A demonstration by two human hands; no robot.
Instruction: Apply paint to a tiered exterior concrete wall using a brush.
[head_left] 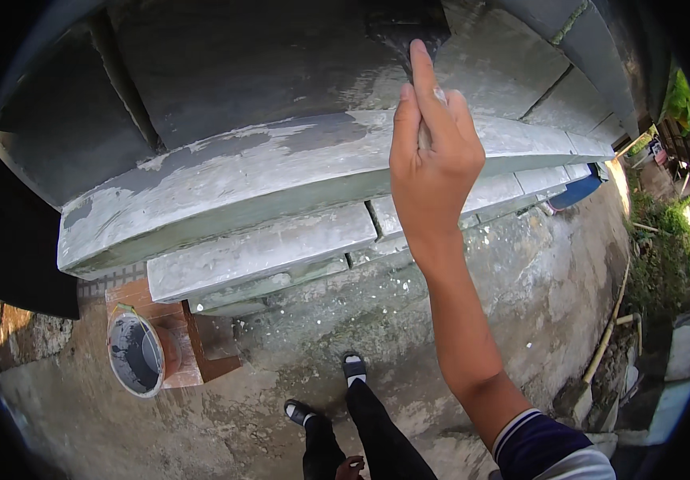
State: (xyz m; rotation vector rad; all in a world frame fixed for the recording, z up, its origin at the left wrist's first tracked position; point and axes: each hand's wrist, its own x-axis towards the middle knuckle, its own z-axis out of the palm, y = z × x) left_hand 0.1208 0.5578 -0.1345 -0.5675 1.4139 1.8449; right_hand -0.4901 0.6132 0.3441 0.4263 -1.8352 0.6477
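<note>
My right hand (437, 152) grips a wide dark paintbrush (407, 24) by its pale handle, forefinger stretched along it. The bristles are against the upper grey concrete surface (225, 64), where dark wet paint covers much of the panel. Below it runs a pale concrete ledge (233, 188) with patches of grey paint along its top, above a second ledge (265, 236). My left hand (350, 468) hangs at the bottom edge by my leg, fingers curled; what it holds, if anything, is hidden.
A paint bucket (135, 352) stands at lower left beside a brown tiled block (201, 364). My feet are on the stained concrete ground (265, 416). Bamboo poles (609, 344) and weeds line the right side. A blue object (573, 192) lies by the ledge's far end.
</note>
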